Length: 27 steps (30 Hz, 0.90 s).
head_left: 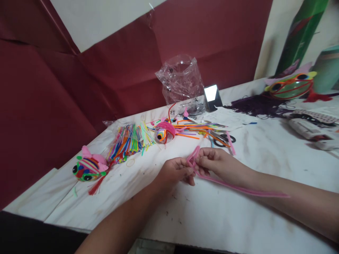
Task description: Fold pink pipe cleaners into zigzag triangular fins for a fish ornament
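Observation:
A pink pipe cleaner [238, 189] is bent into a small looped shape at one end, and its long tail runs right below my right forearm. My left hand [176, 170] pinches the left side of the loop. With thumb and fingers closed, my right hand [213, 160] grips the loop's right side. Just beyond my hands lies a half-covered clear ball [165, 133] with pink winding and a striped eye. Black-handled scissors [224, 139] rest behind my right hand, among loose pipe cleaners [196, 127].
Bundled coloured pipe cleaners [127, 141] lie left of centre. A colourful fish figure [90, 165] sits at the left, another [290, 86] at the right back. A clear plastic bag [181, 79], a phone [212, 98] and a glue gun [308, 130] are also on the table [212, 218].

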Each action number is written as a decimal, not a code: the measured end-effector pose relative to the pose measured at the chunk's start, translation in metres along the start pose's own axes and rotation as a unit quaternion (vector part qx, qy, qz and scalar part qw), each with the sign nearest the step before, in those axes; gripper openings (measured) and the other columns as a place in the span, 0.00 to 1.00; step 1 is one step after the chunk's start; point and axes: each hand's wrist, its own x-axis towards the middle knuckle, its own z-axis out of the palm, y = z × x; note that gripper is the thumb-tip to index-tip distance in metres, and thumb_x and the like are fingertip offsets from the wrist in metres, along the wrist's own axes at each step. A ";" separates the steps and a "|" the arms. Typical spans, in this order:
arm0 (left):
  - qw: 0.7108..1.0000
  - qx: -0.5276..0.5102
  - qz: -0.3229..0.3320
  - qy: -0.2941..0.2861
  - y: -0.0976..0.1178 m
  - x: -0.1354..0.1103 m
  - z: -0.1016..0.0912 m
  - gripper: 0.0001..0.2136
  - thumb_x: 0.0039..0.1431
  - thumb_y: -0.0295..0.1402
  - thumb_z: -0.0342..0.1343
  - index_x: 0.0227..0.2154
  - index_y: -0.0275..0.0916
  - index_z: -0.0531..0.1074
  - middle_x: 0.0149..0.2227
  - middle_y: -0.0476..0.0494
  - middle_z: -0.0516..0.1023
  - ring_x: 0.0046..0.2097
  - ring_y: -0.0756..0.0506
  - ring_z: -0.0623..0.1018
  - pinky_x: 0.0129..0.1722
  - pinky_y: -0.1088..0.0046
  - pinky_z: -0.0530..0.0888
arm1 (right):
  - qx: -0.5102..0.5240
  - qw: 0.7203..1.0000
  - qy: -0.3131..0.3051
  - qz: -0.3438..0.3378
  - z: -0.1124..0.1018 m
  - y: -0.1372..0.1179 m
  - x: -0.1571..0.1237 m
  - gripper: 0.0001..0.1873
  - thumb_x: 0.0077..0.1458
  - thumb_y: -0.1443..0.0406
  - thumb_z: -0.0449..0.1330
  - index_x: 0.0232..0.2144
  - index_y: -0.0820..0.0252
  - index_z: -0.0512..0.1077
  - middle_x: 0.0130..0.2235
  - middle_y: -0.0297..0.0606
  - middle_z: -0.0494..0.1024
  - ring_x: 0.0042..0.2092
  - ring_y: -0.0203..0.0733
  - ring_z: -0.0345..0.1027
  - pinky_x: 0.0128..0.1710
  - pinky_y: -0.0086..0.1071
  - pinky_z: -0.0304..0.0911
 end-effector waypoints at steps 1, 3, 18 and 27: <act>1.000 -0.001 0.006 0.002 0.000 0.000 0.000 0.07 0.43 0.31 0.59 0.23 0.34 0.68 0.19 0.50 0.72 0.20 0.53 0.72 0.25 0.75 0.69 | -0.004 1.000 0.001 -0.003 0.000 0.000 0.000 0.04 0.47 0.66 0.55 0.23 0.62 0.65 0.21 0.30 0.69 0.23 0.30 0.58 0.24 0.27 0.54; 1.000 -0.002 0.016 0.013 -0.001 0.000 0.001 0.05 0.44 0.29 0.58 0.23 0.35 0.67 0.19 0.50 0.72 0.20 0.53 0.71 0.24 0.76 0.68 | -0.014 1.000 0.006 -0.008 0.000 -0.001 -0.001 0.03 0.48 0.67 0.55 0.24 0.62 0.65 0.21 0.29 0.68 0.23 0.29 0.57 0.24 0.27 0.54; 0.995 -0.076 0.031 0.058 0.000 0.000 0.005 0.05 0.43 0.28 0.56 0.23 0.35 0.64 0.17 0.49 0.73 0.21 0.50 0.74 0.26 0.74 0.70 | -0.067 0.996 0.047 -0.028 0.005 0.003 -0.003 0.05 0.49 0.67 0.54 0.22 0.61 0.65 0.22 0.29 0.66 0.25 0.31 0.56 0.26 0.27 0.53; 0.996 -0.068 0.054 0.034 -0.001 0.000 0.004 0.12 0.37 0.25 0.63 0.27 0.34 0.67 0.23 0.50 0.74 0.25 0.51 0.74 0.32 0.73 0.70 | -0.040 0.997 0.070 -0.018 0.010 0.005 -0.003 0.05 0.49 0.65 0.55 0.24 0.60 0.67 0.23 0.30 0.70 0.26 0.32 0.62 0.27 0.27 0.57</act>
